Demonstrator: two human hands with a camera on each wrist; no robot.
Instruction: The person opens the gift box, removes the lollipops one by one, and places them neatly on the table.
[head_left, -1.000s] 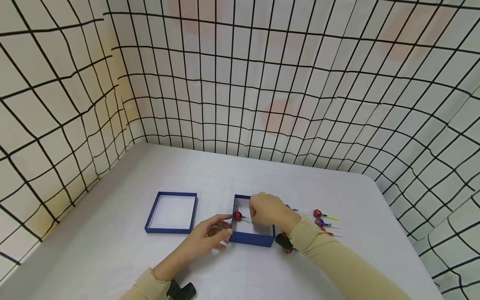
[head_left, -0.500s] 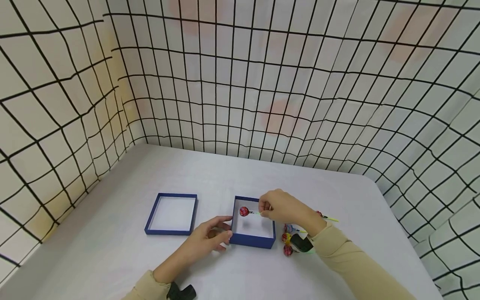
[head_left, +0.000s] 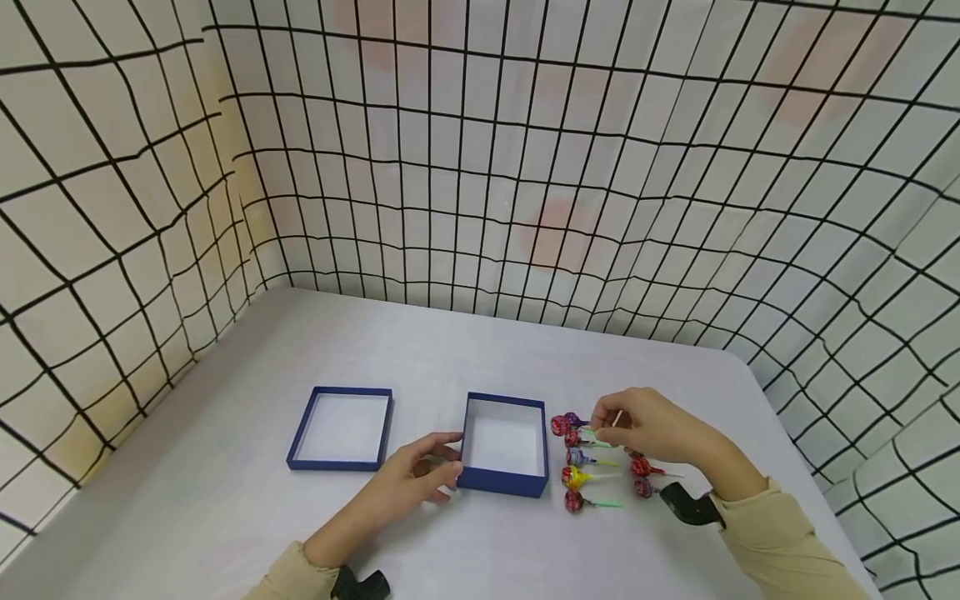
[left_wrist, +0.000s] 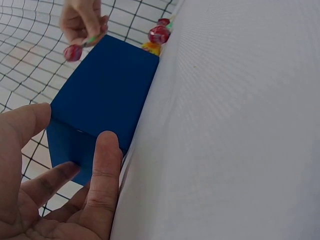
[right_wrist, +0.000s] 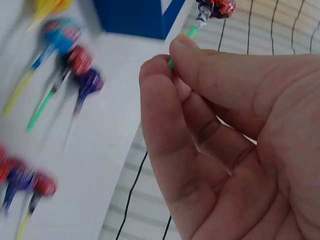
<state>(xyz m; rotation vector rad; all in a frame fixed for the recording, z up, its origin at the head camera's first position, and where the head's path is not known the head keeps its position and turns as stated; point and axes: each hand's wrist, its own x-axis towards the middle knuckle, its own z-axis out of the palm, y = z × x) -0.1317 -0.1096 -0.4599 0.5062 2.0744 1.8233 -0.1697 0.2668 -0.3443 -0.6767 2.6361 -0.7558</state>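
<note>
My right hand (head_left: 637, 425) pinches the green stick of a red-wrapped lollipop (right_wrist: 220, 8) between thumb and index finger. The lollipop's head points left, toward the blue box (head_left: 502, 482), and hovers beside a row of other lollipops. My left hand (head_left: 412, 471) stands at the box's left side, its fingertips at the wall and corner; in the left wrist view its fingers (left_wrist: 106, 165) are spread and fairly straight. The box's white inside faces up. Right of it lie a blue lollipop (head_left: 576, 457), a yellow lollipop (head_left: 573, 477) and a red lollipop (head_left: 573, 502).
A shallow blue-rimmed lid (head_left: 297, 461) lies left of the box, white inside up. Beyond the first row, more lollipops, including a purple lollipop (head_left: 643, 487), lie partly under my right hand. A black grid on white cloth (head_left: 450, 167) walls the table's back and sides.
My right hand has lifted the red lollipop out of the box and carried it right, over the lollipop rows. My left hand has stayed at the box.
</note>
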